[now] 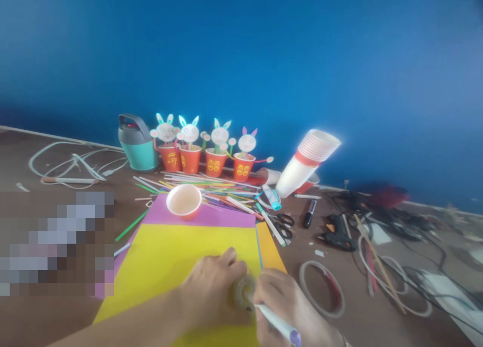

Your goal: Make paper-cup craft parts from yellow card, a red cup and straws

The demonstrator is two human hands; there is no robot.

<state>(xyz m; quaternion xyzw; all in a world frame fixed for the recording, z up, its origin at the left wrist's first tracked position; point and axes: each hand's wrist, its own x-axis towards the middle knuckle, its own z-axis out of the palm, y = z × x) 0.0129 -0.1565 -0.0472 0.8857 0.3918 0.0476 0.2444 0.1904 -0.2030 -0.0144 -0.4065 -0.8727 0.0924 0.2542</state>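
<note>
A sheet of yellow paper [162,266] lies in front of me on top of purple paper [226,215]. My left hand [215,281] rests on the yellow sheet, its fingers curled against a small, clear-looking tape roll [240,291] that lies flat there. Wrapped round a white marker with a purple end [277,323], my right hand [281,301] sits just right of the roll. The marker's tip points toward the roll's inside; the tip itself is blurred. An orange paper cup [184,201] stands on the purple paper.
Behind are several red cups with rabbit faces [216,162], a teal container [139,153] and a leaning cup stack [307,161]. Coloured sticks [211,183] lie before them. To the right are scissors [284,225], a black marker [310,213], a glue gun [337,234], a larger tape roll [305,286] and cables.
</note>
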